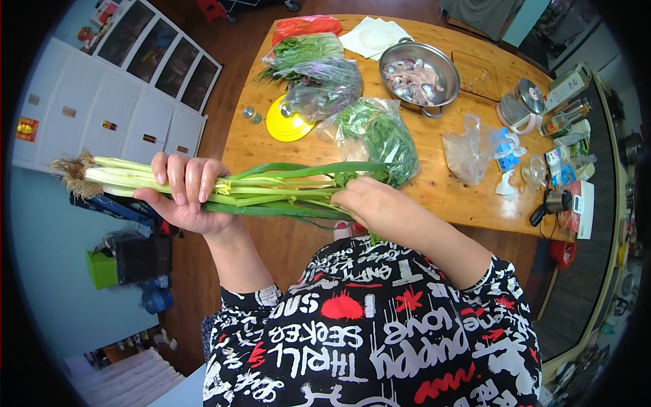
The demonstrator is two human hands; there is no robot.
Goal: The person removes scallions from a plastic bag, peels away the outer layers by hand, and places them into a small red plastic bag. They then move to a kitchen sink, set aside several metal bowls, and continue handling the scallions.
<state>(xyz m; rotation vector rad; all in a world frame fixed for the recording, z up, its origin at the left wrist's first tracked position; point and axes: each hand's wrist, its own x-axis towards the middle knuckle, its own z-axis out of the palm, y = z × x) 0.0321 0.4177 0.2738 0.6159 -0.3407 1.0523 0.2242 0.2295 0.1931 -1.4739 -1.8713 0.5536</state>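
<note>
My left hand (pixel 190 191) is closed around a bundle of scallions and celery stalks (pixel 274 192), near its root end. Tangled brown roots stick out at the far left. Toward the leafy end, my right hand (pixel 368 201) holds the thinner stalks and leaves between its fingers; its fingertips are partly hidden. The bundle lies level in front of my chest, above the near edge of the wooden table (pixel 432 198). Just beyond my right hand is a clear plastic bag of leafy greens (pixel 381 137).
Behind are a yellow lid (pixel 290 126), bagged vegetables (pixel 325 84), a red bag (pixel 305 28) and a steel pan (pixel 447 76) holding raw meat. At the right stand a glass kettle (pixel 521 104), a plastic bag (pixel 468 150) and a white kitchen scale (pixel 585 209).
</note>
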